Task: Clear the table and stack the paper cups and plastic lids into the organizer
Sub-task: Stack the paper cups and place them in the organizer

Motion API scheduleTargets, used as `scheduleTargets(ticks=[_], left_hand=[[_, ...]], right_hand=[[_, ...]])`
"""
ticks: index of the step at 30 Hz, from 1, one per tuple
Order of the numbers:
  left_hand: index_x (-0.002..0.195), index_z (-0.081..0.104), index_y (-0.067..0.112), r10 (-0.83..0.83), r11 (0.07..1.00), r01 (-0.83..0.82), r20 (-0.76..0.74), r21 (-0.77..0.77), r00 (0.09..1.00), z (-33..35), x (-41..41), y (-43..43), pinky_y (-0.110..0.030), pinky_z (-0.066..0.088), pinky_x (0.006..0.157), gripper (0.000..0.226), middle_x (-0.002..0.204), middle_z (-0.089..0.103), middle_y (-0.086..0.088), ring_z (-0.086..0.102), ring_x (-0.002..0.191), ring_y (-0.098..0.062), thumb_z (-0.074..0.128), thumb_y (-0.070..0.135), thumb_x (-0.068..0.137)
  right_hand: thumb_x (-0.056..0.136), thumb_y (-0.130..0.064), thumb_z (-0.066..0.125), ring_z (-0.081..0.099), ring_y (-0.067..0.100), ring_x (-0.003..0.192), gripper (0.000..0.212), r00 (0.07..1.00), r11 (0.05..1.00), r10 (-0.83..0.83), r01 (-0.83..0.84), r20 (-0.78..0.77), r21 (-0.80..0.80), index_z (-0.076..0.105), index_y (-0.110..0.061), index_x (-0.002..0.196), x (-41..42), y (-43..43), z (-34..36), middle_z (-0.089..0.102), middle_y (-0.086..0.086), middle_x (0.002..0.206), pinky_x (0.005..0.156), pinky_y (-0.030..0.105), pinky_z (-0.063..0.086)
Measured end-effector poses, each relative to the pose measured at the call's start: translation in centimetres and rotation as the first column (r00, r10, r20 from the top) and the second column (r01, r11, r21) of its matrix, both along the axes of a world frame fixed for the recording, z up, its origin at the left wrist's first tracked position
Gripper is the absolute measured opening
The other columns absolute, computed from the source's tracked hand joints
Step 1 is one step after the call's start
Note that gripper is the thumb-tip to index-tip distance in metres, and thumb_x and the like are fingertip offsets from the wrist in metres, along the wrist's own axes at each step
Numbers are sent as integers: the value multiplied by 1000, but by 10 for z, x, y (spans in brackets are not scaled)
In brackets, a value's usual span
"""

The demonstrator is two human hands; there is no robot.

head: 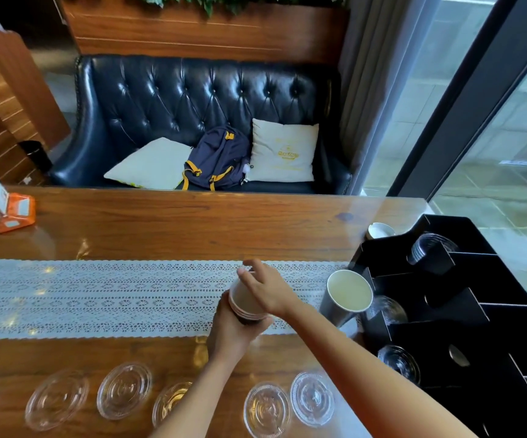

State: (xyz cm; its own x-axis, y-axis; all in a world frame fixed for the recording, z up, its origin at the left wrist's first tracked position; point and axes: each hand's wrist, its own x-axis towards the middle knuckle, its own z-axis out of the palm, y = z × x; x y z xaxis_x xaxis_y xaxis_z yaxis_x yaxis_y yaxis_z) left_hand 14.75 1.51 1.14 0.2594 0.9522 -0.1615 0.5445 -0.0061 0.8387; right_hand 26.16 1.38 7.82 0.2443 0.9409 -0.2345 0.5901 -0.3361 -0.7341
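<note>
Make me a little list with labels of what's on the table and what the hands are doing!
left hand: holds a stack of paper cups from below
right hand: rests on top of the same stack
loose lids: five clear plastic lids along the near table edge
big cup: open, next to the organizer
organizer: black, at the right, some clear lids inside
table runner: white lace, across the wooden table
small cup: behind the organizer

Both hands (233, 333) – nested cups (245, 300)
</note>
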Motion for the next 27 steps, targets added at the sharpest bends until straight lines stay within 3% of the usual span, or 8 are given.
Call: scheduleTargets(ticks=[5,10,12,14,17,19,21,27], left_hand=[[120,45,22,79,993,-66,138,-98,987,-5,0,6,-39,50,85,83,110,64,1,60,103,-22,87,42,51],[110,43,28,102,989,-77,210,-124,972,-9,12,1,-23,41,71,72,96,59,11,56,93,-17,89,31,55],[111,43,28,120,988,-94,231,-122,965,-10,22,-5,-24,40,73,73,97,58,10,55,93,-17,89,29,55],[119,44,22,115,990,-92,230,-108,966,-10,36,-12,-27,39,78,80,103,56,6,53,96,-15,90,29,54],[128,44,18,77,993,-53,239,-103,968,-7,56,-19,-26,38,82,89,108,58,5,53,99,-14,90,31,52],[128,44,17,34,993,-6,235,-118,971,-9,66,-23,-27,40,84,90,112,61,1,56,103,-17,90,32,52],[129,44,16,-3,991,28,192,-129,981,-12,71,-28,-25,41,81,91,118,61,-2,57,106,-19,90,31,52],[128,44,11,-81,994,87,90,-65,993,-18,74,-30,-29,44,90,93,125,59,-10,55,117,-25,90,32,50]], right_hand=[[99,-41,43,50,25,125,42,995,980,-95,98,-23,174,51,-15,131,28,-20,23,57,9,132,105,45,40],[98,-41,44,49,26,125,40,947,914,-251,164,198,372,53,-18,130,78,-41,56,59,6,131,103,45,40],[97,-45,44,47,26,128,42,902,893,-322,189,288,408,52,-23,131,98,-53,59,57,3,134,104,49,39],[93,-53,44,37,25,136,50,874,912,-334,205,353,355,45,-30,138,114,-64,51,48,-2,144,108,52,35],[86,-67,45,14,25,147,71,883,978,-198,205,425,30,24,-41,147,121,-82,16,20,-6,160,112,58,27],[80,-67,52,11,26,147,82,827,982,-65,153,558,-112,16,-40,148,116,-94,-14,13,-5,161,107,54,34],[76,-59,56,16,28,144,84,774,987,-58,138,630,-79,16,-38,147,115,-99,-32,16,-3,158,99,49,40],[81,-59,49,25,28,138,71,777,987,-118,158,618,-9,24,-38,144,123,-91,-38,28,-3,152,93,48,43]])
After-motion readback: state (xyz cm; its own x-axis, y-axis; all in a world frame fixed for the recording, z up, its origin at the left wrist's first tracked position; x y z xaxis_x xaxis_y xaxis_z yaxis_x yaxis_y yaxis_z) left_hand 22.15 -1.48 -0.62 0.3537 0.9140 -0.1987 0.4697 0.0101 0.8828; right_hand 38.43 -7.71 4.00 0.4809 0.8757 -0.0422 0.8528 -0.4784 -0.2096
